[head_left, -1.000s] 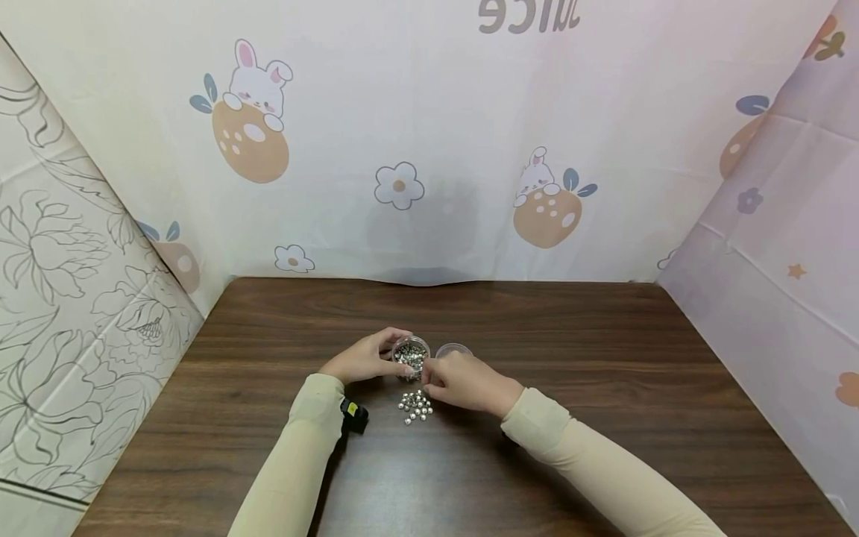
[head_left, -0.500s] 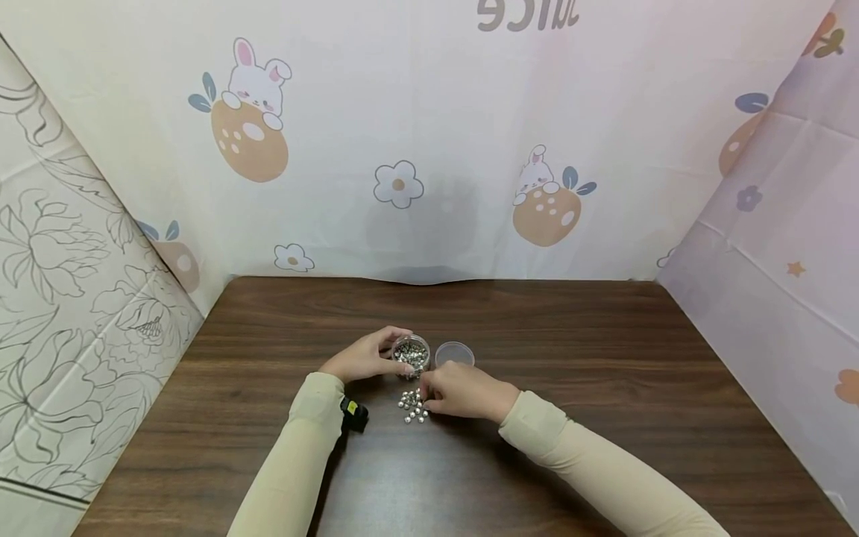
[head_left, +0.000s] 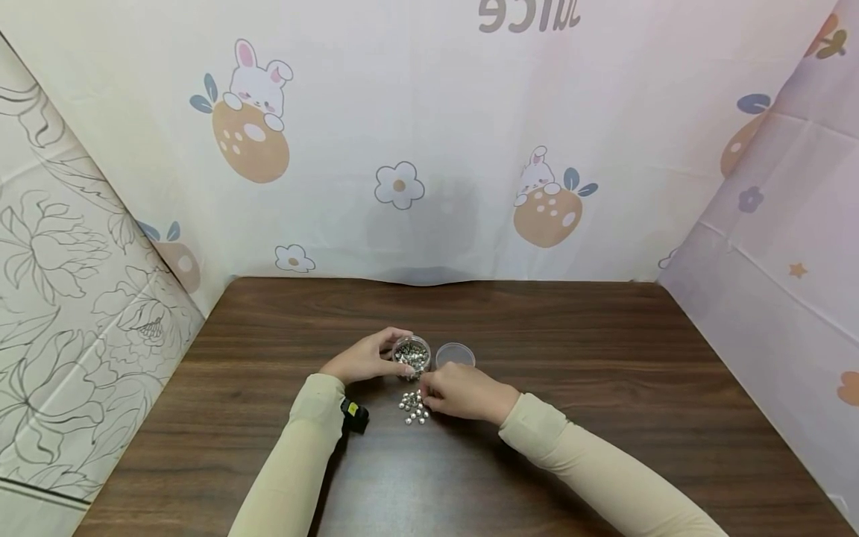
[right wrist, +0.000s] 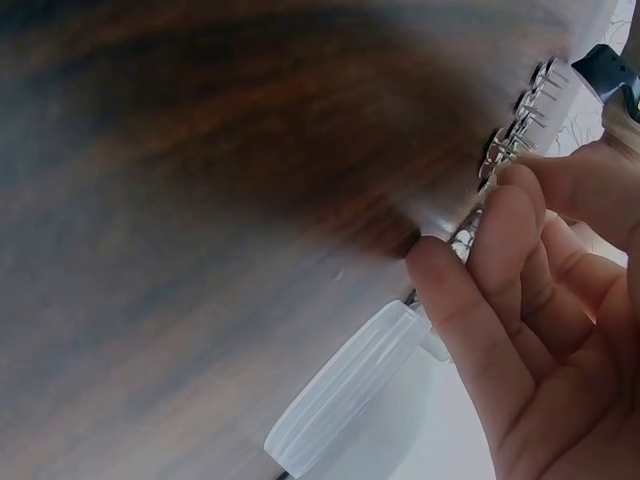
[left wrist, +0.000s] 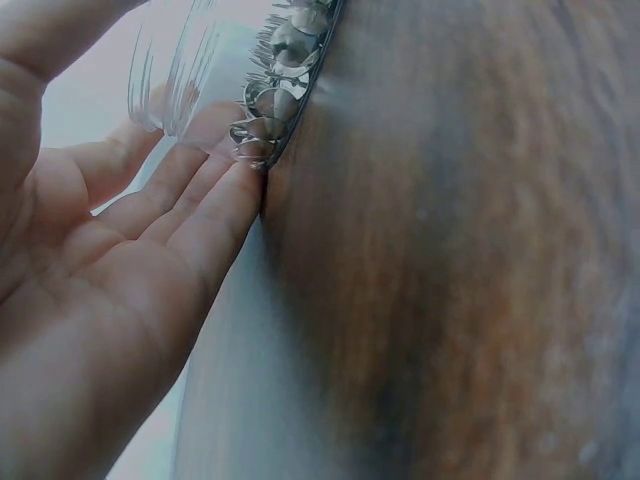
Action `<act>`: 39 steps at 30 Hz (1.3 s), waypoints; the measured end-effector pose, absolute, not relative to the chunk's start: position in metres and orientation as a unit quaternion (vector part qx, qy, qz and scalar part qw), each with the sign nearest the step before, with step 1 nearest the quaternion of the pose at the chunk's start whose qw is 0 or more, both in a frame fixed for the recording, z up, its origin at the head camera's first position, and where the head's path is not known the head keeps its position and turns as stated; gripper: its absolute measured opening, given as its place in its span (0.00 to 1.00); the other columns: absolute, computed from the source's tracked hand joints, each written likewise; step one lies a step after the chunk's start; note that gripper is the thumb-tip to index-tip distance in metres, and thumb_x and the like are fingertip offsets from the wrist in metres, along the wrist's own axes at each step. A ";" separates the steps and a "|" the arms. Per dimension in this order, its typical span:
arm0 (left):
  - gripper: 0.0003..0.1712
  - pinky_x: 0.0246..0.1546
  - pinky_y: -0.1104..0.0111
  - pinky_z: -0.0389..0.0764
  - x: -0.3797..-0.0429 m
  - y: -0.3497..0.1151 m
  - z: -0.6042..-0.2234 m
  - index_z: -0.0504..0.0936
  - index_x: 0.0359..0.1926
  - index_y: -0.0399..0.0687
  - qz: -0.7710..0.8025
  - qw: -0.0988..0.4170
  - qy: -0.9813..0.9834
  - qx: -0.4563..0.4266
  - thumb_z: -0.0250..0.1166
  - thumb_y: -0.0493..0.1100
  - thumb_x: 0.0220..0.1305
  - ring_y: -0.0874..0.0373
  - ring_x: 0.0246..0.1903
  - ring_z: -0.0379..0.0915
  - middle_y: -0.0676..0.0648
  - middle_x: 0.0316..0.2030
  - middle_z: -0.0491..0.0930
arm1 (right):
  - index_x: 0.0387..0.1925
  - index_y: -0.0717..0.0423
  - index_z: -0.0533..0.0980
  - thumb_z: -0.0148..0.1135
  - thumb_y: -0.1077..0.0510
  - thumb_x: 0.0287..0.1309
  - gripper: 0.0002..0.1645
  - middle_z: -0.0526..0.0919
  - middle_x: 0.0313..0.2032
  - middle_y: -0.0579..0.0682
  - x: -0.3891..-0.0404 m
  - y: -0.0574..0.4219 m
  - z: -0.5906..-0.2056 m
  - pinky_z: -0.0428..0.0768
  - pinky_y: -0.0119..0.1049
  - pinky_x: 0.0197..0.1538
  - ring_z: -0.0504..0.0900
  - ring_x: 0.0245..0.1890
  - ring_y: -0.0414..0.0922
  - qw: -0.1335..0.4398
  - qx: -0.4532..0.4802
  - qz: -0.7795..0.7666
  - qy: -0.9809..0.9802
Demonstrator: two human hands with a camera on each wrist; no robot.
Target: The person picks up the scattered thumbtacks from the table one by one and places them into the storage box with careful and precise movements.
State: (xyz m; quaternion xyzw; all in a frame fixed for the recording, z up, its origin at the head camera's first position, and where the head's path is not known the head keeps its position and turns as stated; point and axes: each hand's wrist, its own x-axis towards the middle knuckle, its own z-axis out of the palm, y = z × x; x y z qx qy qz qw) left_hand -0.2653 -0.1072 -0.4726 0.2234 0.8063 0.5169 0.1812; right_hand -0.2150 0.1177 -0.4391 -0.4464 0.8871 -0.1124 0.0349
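My left hand [head_left: 365, 361] holds a round clear plastic jar [head_left: 429, 356], thumb on the near side and fingers round the far side. Silver thumbtacks fill much of it; the left wrist view shows them through the jar wall [left wrist: 178, 70]. Just in front of the jar, a loose group of thumbtacks [head_left: 411, 407] lies on the table, several with pins pointing up. My right hand [head_left: 470, 391] is at the right edge of this group. In the right wrist view its thumb and index finger pinch at a thumbtack [right wrist: 497, 150], partly hidden by the fingertips.
The round translucent lid [head_left: 455, 353] lies on the brown wood table [head_left: 577, 335], right of the jar and just beyond my right hand. A black wrist camera [head_left: 356, 415] sits by my left wrist. Printed cloth [head_left: 463, 134] hangs behind the table.
My right hand has drawn back from beside the jar to the loose thumbtacks, uncovering the lid. In the last half second it has hardly moved. My left hand stays on the jar.
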 end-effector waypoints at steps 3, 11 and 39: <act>0.38 0.60 0.54 0.70 -0.266 -0.107 -0.474 0.67 0.61 0.58 0.517 0.180 0.807 0.224 0.72 0.51 0.49 0.59 0.57 0.65 0.49 0.59 0.70 | 0.24 0.44 0.76 0.62 0.56 0.55 0.06 0.72 0.16 0.34 -0.214 0.117 -0.439 0.68 0.23 0.18 0.66 0.15 0.28 0.030 -0.444 -0.113 0.888; 0.38 0.62 0.54 0.67 -0.265 -0.107 -0.473 0.67 0.62 0.57 0.514 0.179 0.808 0.225 0.72 0.52 0.49 0.58 0.58 0.64 0.48 0.59 0.69 | 0.24 0.46 0.76 0.60 0.57 0.55 0.06 0.70 0.15 0.35 -0.213 0.116 -0.439 0.68 0.24 0.18 0.65 0.14 0.29 0.020 -0.436 -0.110 0.893; 0.38 0.62 0.57 0.67 -0.265 -0.108 -0.473 0.67 0.61 0.61 0.515 0.180 0.808 0.225 0.73 0.52 0.49 0.60 0.58 0.63 0.51 0.59 0.69 | 0.29 0.49 0.77 0.57 0.60 0.57 0.04 0.70 0.15 0.35 -0.220 0.122 -0.430 0.68 0.22 0.17 0.63 0.13 0.28 0.009 -0.430 -0.131 0.893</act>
